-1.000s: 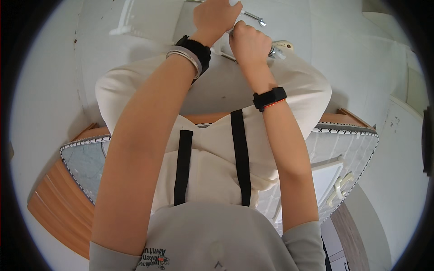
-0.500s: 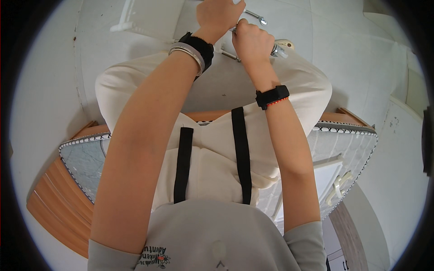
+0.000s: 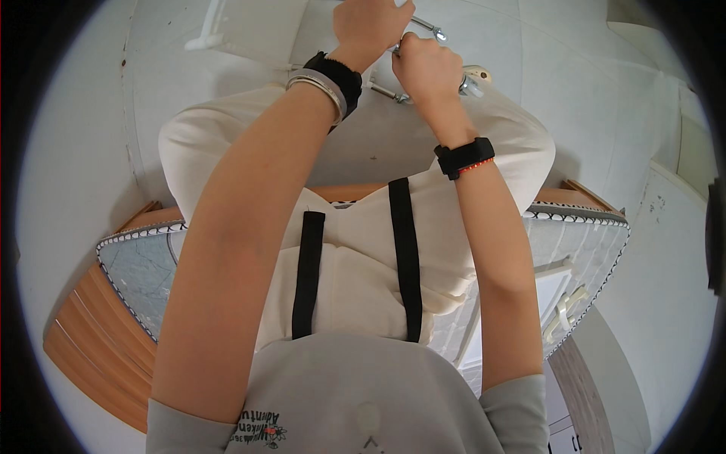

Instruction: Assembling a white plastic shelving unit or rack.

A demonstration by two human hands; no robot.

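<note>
My left hand (image 3: pixel 370 29) is closed at the top edge of the view, its fingers curled around something mostly hidden, with a bit of white by the fingertips. Just right of it and a little nearer, my right hand (image 3: pixel 427 66) makes a fist, thumb side up. A small shiny metal bit shows at its thumb, but its kind is hidden. Around the hands are a metal rod with a rounded end (image 3: pixel 429 29), a second metal rod (image 3: pixel 387 92) below the left fingers, and a shiny metal fitting (image 3: pixel 470 85) beside the right fist.
A white frame-like piece (image 3: pixel 249 30) stands at the upper left. My legs in cream trousers (image 3: pixel 204 140) spread on both sides of the hands. I sit on a grey padded seat (image 3: pixel 140 261) with a wooden edge. A white panel (image 3: pixel 552 291) and cream crossed strips (image 3: pixel 563 312) lie on its right.
My right hand and forearm have shifted slightly to the right, with the wrist turned a little. My left hand has moved only slightly to the right and remains closed.
</note>
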